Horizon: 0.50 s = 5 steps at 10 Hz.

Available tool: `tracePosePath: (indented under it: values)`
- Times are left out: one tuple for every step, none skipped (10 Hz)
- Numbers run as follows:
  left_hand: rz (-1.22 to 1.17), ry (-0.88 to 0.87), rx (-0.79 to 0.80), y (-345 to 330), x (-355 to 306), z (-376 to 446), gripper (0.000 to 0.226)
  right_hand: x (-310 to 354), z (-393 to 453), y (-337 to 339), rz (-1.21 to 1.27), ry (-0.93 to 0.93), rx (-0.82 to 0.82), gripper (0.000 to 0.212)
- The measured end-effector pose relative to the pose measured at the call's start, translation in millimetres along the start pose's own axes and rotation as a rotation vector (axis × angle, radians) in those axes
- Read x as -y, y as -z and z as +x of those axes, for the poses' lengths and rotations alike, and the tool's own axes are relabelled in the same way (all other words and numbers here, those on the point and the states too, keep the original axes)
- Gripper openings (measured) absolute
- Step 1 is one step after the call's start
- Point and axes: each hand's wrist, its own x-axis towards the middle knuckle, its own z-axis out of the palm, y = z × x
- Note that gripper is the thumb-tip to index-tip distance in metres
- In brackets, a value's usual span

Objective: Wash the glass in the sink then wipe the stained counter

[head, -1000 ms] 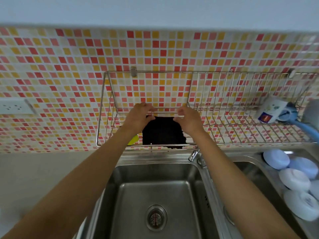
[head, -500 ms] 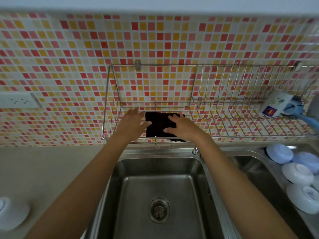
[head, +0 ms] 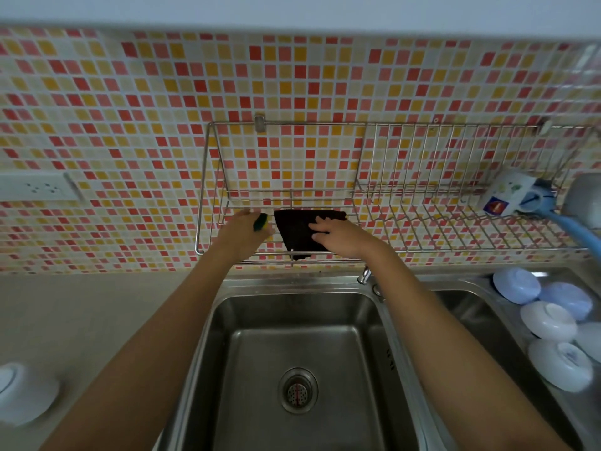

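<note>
- Table (head: pixel 81 314): the bare surface left of the basin shows no stain in this view; wiping is judged done or nearly so, but this cannot be confirmed.
- Sink (head: pixel 292 336): the basin is empty and dry-looking, with only the drain strainer (head: pixel 297 390) visible. No glass lies in it.
- Wire rack (head: pixel 374 196): mounted on the tiled wall above the sink; it carries the cleaning items.
- Dark cloth (head: pixel 297 229): lies spread on the rack floor, one corner hanging through the wires.
- Right hand (head: pixel 338 237): fingers extended flat on the cloth, pressing, not gripping.
- Left hand (head: pixel 244 234): loosely curled beside the cloth, holding a green-and-yellow sponge (head: pixel 260 222) at the fingertips.
- Glass: not identifiable anywhere in view. Judgement: washing is finished and tools are being stowed.
</note>
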Motion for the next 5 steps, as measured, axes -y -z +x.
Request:
tracePosePath:
  values:
    - [0.17, -0.011, 0.143, -4.1, -1.3, 3.8, 0.071, 5.3, -2.8, -2.0, -0.053, -0.004, 0.054, 0.06]
    - [0.196, 0.023, -0.002, -9.5, 1.1, -0.8, 0.088, 9.4, -11.8, -8.6, -0.129, 0.03, -0.02, 0.066]
    - [0.309, -0.026, -0.106, -17.6, -5.1, -24.5, 0.082, 14.2, -21.1, -20.8, -0.259, 0.053, -0.096, 0.068]
    - [0.338, -0.035, -0.139, -18.5, -9.6, -43.6, 0.08, 18.3, -24.9, -16.3, -0.273, 0.019, -0.168, 0.062]
    - [0.359, -0.026, -0.178, -23.0, -9.5, -56.9, 0.071, 22.1, -31.7, -33.2, -0.349, 0.016, -0.42, 0.059]
